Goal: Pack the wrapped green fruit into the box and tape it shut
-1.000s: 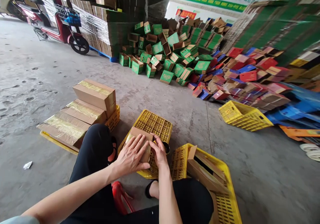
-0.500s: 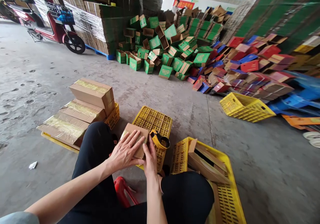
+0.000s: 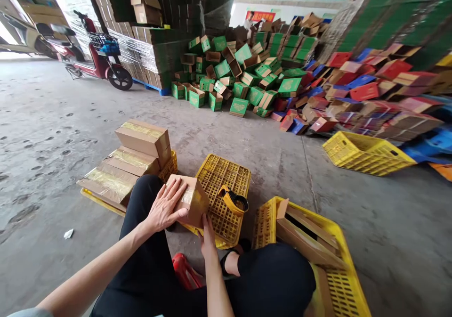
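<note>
A small brown cardboard box [image 3: 196, 204] with tape across it is between my two hands, tilted, over the left side of an upturned yellow crate [image 3: 226, 166]. My left hand [image 3: 165, 208] lies on its top with the fingers stretched along it and the thumb at the near edge. At the lower right corner, my right hand [image 3: 208, 237] grips the box; some of its fingers are hidden underneath. To the right on the crate rests a yellow and black tape dispenser [image 3: 233, 202], touched by neither hand.
Taped boxes [image 3: 141, 140] are stacked in a yellow crate [image 3: 172, 164] on the left. Beside my right knee, another crate [image 3: 344, 246] holds open cardboard. Farther off are a yellow crate [image 3: 367, 154], heaped green cartons [image 3: 238, 106], red cartons [image 3: 365, 92] and a red scooter [image 3: 97, 67].
The box has turned and tipped, so its taped end now faces right. It has shifted left, away from the tape dispenser. My right hand has moved down to its lower corner.
</note>
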{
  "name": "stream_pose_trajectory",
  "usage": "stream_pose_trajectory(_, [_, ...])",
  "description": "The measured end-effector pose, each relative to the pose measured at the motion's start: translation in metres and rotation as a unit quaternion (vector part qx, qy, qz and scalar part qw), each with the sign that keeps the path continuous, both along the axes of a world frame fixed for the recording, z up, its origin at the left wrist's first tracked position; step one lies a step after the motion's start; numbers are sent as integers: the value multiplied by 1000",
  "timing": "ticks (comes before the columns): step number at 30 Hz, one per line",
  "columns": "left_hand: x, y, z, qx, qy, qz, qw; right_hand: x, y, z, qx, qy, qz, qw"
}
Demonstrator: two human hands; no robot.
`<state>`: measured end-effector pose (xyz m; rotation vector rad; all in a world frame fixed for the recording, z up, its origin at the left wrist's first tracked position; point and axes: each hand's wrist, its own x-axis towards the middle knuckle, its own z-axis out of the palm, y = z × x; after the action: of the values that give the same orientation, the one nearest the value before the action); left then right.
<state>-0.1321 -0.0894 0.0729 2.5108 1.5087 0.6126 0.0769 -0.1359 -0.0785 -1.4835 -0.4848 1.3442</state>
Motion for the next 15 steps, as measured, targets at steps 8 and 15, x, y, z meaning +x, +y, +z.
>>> stream_pose_trajectory(8, [-11,2,-26,-161,-222,-24,961,57,-16,19,29,-136,-45,989])
stream_pose_trajectory(15, [36,6,-95,-310,-333,34,890,89,-41,24,7,-488,-51,871])
